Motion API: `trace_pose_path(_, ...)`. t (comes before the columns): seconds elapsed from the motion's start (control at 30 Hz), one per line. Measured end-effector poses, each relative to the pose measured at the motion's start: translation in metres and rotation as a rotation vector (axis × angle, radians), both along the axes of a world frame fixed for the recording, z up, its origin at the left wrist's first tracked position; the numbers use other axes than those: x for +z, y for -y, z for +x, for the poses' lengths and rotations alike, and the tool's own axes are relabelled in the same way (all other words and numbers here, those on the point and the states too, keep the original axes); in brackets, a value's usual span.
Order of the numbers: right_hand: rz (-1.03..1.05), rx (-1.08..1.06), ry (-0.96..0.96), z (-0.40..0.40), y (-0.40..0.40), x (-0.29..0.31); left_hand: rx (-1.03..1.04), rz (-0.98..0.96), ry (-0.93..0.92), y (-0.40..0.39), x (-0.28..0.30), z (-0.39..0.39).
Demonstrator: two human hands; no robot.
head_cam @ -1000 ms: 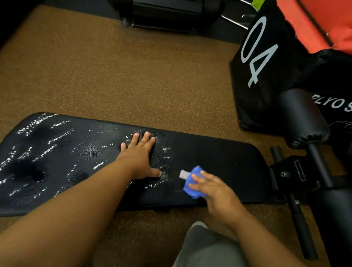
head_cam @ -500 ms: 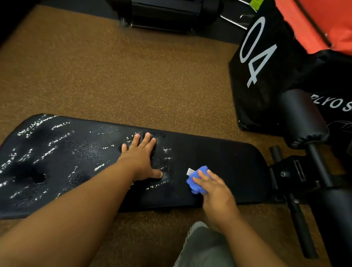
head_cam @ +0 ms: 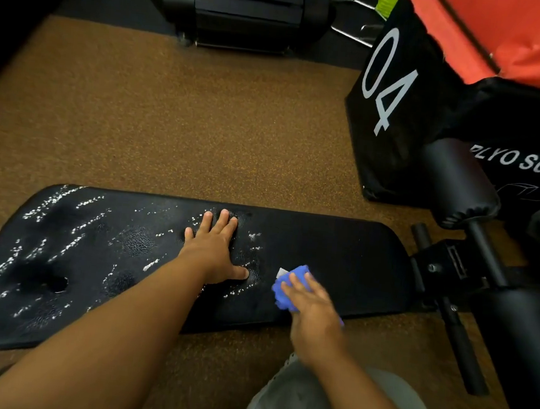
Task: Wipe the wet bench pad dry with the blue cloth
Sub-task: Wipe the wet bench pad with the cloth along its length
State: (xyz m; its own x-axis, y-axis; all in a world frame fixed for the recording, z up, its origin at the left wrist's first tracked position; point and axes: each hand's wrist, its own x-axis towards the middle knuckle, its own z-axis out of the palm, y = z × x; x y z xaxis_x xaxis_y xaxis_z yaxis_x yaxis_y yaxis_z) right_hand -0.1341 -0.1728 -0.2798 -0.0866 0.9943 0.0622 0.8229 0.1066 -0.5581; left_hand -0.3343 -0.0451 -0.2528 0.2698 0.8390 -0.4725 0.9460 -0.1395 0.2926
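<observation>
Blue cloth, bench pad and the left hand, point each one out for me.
blue cloth point(head_cam: 288, 292), head view, bunched edge left of the fingers.
bench pad point(head_cam: 350, 251), head view, dry right part.
left hand point(head_cam: 213, 251), head view, back of the hand.

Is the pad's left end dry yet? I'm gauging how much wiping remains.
No, white droplets streak the bench pad left of the left hand, while the right hand presses the blue cloth farther right.
</observation>
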Motion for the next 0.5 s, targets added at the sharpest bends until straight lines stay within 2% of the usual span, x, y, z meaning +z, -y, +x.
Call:
trace_pose_path(0.07,0.032,0.177,-0.024,-0.003,0.012,0.000,0.008,0.008,0.003,0.000,-0.001,0.000)
trace_pose_path(0.13,-0.116,0.251,-0.120,0.010,0.004,0.021,0.006,0.008,0.002,0.001,-0.001,-0.001)
trace_pose_path(0.2,-0.317,0.168,-0.238,0.019,-0.011,0.049,-0.001,0.011,-0.005,0.001,-0.001,-0.001)
trace_pose_path(0.27,-0.363,-0.053,-0.350,0.017,-0.036,0.068,-0.010,0.016,-0.010,0.002,0.000,-0.001)
trace_pose_path(0.37,-0.228,-0.264,-0.171,0.000,-0.077,0.076,-0.023,0.049,0.013,0.004,0.001,-0.005)
trace_pose_path(0.43,-0.182,-0.314,-0.037,-0.012,-0.098,0.072,-0.025,0.079,0.046,0.008,0.003,-0.010)
trace_pose_path(0.5,-0.176,-0.265,0.133,-0.018,-0.113,0.062,-0.028,0.115,0.051,0.014,0.005,-0.017)
